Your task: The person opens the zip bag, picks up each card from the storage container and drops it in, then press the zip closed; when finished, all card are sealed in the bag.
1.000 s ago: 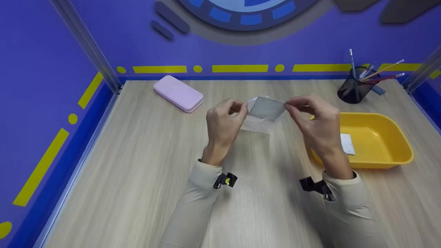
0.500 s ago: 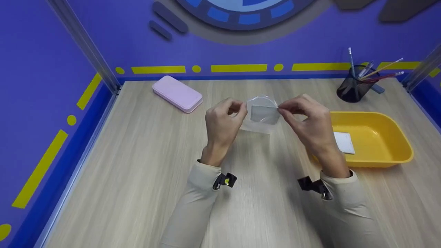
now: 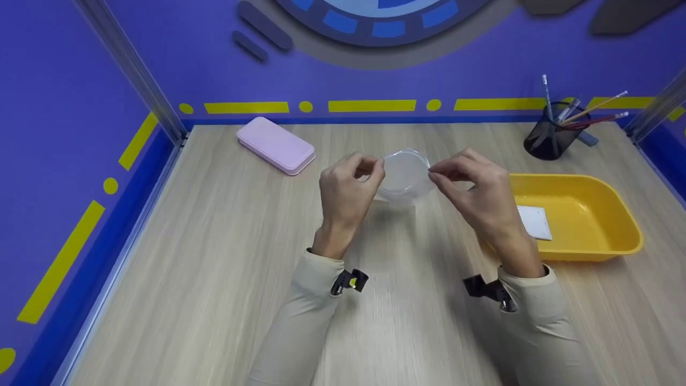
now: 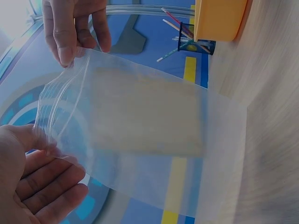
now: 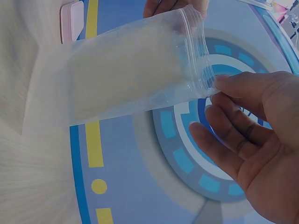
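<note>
While hands (image 3: 348, 187) pinch bag (image 3: 403, 174) corners

Place: a small staged desk booth, more like a recording or demonstration cell than a home or office.
Walls: purple panels (image 3: 64, 80) on three sides, printed with yellow dashes and dots (image 3: 372, 105) and a blue ring graphic (image 3: 375, 21) at the top.
Frame: metal corner posts (image 3: 134, 75) join the panels.
Surface: a light wood-grain table (image 3: 214, 257) that fills the booth floor to floor edge.
Desk items: a black mesh pen cup (image 3: 552, 140) with pencils, a pink case (image 3: 276, 146), and a yellow plastic tray (image 3: 584, 214) holding a white card (image 3: 534, 222).
</note>
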Demonstrator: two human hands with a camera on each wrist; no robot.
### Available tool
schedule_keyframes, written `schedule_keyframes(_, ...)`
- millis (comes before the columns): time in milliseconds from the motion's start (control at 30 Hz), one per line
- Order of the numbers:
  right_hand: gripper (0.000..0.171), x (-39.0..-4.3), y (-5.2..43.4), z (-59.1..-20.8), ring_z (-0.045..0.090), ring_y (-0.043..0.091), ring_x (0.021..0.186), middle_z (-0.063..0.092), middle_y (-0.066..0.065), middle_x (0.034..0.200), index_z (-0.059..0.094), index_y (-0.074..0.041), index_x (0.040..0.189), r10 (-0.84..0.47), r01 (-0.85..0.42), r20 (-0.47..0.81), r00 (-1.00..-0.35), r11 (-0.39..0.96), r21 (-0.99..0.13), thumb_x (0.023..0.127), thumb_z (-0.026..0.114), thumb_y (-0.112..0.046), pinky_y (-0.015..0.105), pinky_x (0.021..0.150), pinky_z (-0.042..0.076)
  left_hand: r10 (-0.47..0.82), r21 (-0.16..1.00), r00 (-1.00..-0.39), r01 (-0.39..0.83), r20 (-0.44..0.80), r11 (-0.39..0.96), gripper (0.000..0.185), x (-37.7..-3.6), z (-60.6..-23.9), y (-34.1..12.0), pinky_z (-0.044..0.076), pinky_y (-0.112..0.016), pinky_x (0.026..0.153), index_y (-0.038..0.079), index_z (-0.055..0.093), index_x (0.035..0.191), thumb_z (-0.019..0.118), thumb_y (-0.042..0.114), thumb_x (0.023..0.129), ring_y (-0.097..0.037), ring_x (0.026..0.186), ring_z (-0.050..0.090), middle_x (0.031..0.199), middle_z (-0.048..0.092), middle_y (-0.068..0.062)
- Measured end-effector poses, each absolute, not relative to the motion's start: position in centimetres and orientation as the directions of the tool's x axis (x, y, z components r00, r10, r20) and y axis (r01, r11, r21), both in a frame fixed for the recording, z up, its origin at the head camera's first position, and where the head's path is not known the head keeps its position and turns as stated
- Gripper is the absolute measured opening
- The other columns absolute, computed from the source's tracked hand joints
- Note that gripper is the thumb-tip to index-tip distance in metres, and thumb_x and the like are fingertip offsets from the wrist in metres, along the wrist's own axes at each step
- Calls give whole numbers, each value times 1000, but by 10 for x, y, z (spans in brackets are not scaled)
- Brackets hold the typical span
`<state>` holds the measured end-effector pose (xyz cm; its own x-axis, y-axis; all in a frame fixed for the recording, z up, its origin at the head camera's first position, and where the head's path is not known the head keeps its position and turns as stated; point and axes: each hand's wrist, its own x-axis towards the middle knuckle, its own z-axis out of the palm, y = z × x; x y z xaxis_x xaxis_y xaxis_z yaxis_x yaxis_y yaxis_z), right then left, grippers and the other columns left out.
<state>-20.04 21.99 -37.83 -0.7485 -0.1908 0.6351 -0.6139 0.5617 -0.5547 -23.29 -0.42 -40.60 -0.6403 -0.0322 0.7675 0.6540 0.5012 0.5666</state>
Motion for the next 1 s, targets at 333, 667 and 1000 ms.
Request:
schedule_keyframes(333,11,-195,226,-369,67,10,90,73,5,99,78,1,104,-187,-608,637,-748,579,-544,93,80,2,17,86,55,-27,573,-646,656,763,491,7,-234,-406,-4,60,-27,70,1,76,85,79,3,91,-18,72,72,82,76,-8)
schedule_keyframes(667,15,-189,250,-361,66,3,93,74,4,103,79,-2,108,-157,-552,603,-782,624,-553,94,79,-1,12,87,52,-34,569,-640,655,767,498,7,-236,-410,-4,59,-24,69,2,76,83,79,2,90,-16,71,73,80,76,-7)
schedule_keyframes(1000,15,-202,294,-370,61,1,94,74,5,106,78,-6,111,-232,-462,454,-860,732,-500,96,79,-3,5,87,45,-43,574,-636,664,771,479,7,-238,-410,-7,59,-27,67,2,76,84,80,2,89,-17,68,72,79,76,-7)
